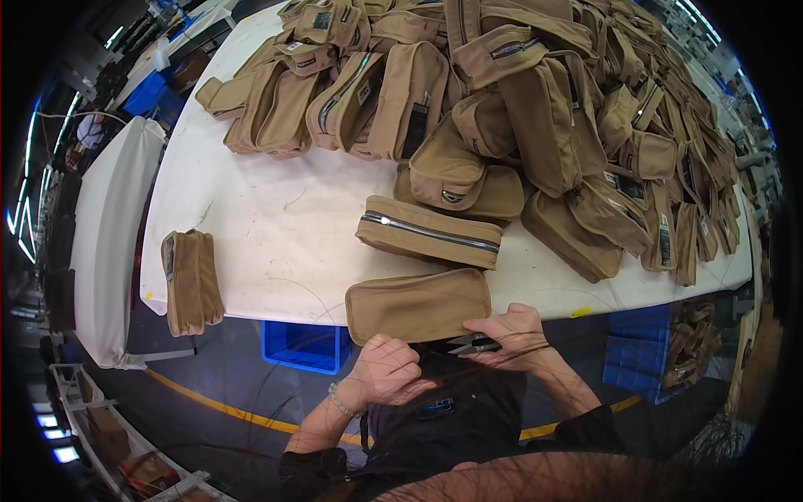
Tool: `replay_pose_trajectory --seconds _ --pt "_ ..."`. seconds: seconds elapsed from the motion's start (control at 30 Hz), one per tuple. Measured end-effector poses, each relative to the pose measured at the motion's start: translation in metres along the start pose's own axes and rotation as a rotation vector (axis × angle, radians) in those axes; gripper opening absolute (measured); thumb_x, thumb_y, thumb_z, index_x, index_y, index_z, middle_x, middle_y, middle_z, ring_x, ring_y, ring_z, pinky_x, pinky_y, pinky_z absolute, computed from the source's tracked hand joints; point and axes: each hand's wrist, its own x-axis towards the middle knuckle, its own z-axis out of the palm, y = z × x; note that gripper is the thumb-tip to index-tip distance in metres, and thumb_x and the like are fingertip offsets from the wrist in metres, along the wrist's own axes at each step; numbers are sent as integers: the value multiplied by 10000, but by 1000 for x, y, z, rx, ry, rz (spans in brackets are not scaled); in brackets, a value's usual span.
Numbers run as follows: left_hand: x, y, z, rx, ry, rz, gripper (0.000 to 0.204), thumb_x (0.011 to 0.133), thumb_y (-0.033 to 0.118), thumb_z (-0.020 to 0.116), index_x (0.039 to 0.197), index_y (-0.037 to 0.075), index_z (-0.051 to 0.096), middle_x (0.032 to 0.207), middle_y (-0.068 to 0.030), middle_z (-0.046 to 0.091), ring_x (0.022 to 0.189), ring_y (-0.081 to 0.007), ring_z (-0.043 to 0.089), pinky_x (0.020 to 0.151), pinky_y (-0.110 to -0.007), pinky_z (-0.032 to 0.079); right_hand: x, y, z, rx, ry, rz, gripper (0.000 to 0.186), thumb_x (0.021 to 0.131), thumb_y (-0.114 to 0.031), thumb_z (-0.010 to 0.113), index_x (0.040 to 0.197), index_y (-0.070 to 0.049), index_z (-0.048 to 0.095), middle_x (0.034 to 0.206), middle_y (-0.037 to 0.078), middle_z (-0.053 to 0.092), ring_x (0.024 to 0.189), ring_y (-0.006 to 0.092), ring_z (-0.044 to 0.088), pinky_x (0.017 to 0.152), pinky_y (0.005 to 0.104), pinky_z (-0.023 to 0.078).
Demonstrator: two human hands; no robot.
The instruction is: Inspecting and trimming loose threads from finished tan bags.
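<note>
A tan fabric pouch [418, 305] lies at the table's near edge, its plain side up and its near edge overhanging. My left hand [385, 370] is closed in a fist against the pouch's near left edge; whatever its fingers may hold is hidden. In my right hand [514, 339] is a pair of dark thread snips [474, 344], blades pointing left. Its fingertips touch the pouch's near right corner. Just beyond lies another tan pouch [431, 233] with a silver zipper along its upward side.
A large heap of tan pouches [535, 117] covers the far and right parts of the white table [268, 201]. One pouch [192, 280] stands alone at the left edge. Below are a blue bin [305, 347] and a blue crate [637, 351] at the right.
</note>
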Motion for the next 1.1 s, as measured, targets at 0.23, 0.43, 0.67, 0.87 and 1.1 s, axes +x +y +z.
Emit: replay_pose_trajectory --seconds 0.23,0.43,0.67,0.87,1.1 --pt "17 10 2 257 27 -241 369 747 282 760 1045 101 638 1106 -55 602 984 -239 582 808 -361 433 -8 8 13 42 26 -31 334 635 -172 755 958 -155 674 626 -41 593 517 135 551 484 280 331" --pt "-2 6 -4 -775 -232 -50 301 786 261 750 1020 87 680 797 -70 670 708 -233 652 686 -321 516 -15 9 23 76 122 -13 304 594 -123 764 888 -141 692 624 -30 606 516 143 556 486 286 339" --pt "-16 6 -15 -465 -140 -89 179 745 251 772 794 122 658 670 -20 591 578 -197 552 544 -319 402 -12 9 21 98 160 -5 325 569 -115 776 885 -137 702 638 -20 621 512 150 554 494 286 340" --pt "2 16 12 282 -4 -112 477 693 253 788 1111 99 619 1109 -74 621 1018 -219 607 870 -381 447 -14 11 23 71 115 8 335 565 -94 770 892 -136 707 642 -20 622 511 152 554 495 285 341" --pt "-18 14 16 -355 -29 94 313 710 278 794 948 124 661 606 -8 579 578 -229 608 617 -326 516 -17 12 33 117 159 10 337 544 -66 765 871 -126 703 654 -9 628 519 167 563 493 299 345"
